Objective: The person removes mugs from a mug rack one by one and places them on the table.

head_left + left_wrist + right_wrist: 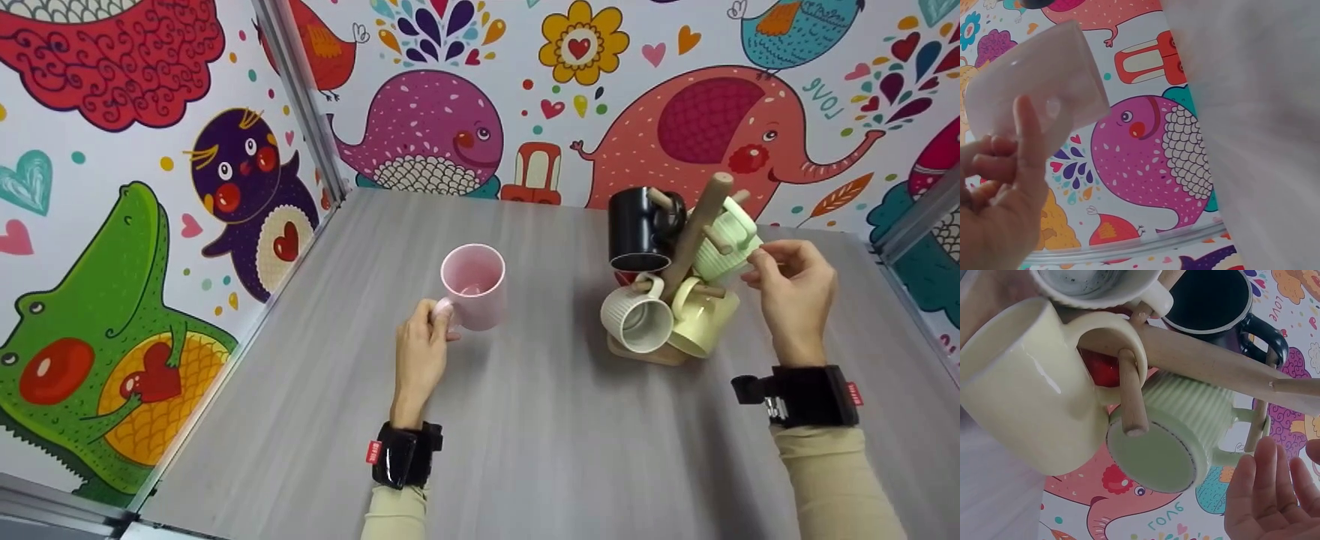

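My left hand (421, 352) grips a pink mug (487, 307) by its handle, mouth facing up, at the left middle of the table. The left wrist view shows the thumb of that hand (1005, 185) lying along the handle of the mug (1033, 73). On the right, a wooden mug tree (694, 232) bears a light green ribbed mug (718, 251), a black mug (634, 232), a white ribbed mug (637, 322) and a yellow mug (709, 322). Beside the green mug's handle is my right hand (799, 296), its fingers (1266, 478) extended and holding nothing.
A red object (1100, 368), mostly hidden, shows behind the mugs on the tree. The grey table (525, 442) ends against printed walls (555, 112) at the back and left. Metal strips (300, 82) line the wall corners.
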`<state>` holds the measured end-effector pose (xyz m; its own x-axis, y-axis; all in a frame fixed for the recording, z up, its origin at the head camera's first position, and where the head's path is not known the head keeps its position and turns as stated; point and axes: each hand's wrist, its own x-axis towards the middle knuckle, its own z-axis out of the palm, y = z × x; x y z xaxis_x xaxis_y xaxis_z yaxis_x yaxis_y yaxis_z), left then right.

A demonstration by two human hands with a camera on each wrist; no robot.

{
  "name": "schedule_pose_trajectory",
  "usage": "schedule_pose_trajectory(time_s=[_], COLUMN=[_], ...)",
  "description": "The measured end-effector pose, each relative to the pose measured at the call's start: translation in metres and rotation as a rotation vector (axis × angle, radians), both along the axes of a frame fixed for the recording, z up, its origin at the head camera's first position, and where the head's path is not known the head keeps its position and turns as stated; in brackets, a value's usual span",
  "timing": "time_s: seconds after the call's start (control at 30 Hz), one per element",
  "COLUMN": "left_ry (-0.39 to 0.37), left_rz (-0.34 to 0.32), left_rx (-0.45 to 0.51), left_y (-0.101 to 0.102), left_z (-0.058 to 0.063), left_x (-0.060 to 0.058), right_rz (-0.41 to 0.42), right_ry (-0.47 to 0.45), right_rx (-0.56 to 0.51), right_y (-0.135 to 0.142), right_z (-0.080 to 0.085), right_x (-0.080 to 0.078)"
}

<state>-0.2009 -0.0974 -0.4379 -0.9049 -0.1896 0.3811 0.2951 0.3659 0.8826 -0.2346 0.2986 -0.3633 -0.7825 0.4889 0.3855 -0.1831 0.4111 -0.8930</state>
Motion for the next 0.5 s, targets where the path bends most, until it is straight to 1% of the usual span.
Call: schedule_pose_trajectory(time_s=[0.23, 0.37, 0.5], left_ry=[-0.014, -0.037, -0.047], left_rz=[0.09, 0.12, 0.145], left_rx=[-0.013, -0.024, -0.025], left_y=[-0.006, -0.009, -0.01], left_z=[-0.01, -0.017, -0.018], left_x=[-0.005, -0.009, -0.014], right_rz=[-0.003, -0.018, -0.018], right_ry=[-0.06, -0.093, -0.108], right_rx=[0.038, 0.057, 0.062], right_y=[0.003, 0.006, 0.009], right_z=[0.003, 0.003, 0.006], right_x=[-0.004, -0.005, -0.006])
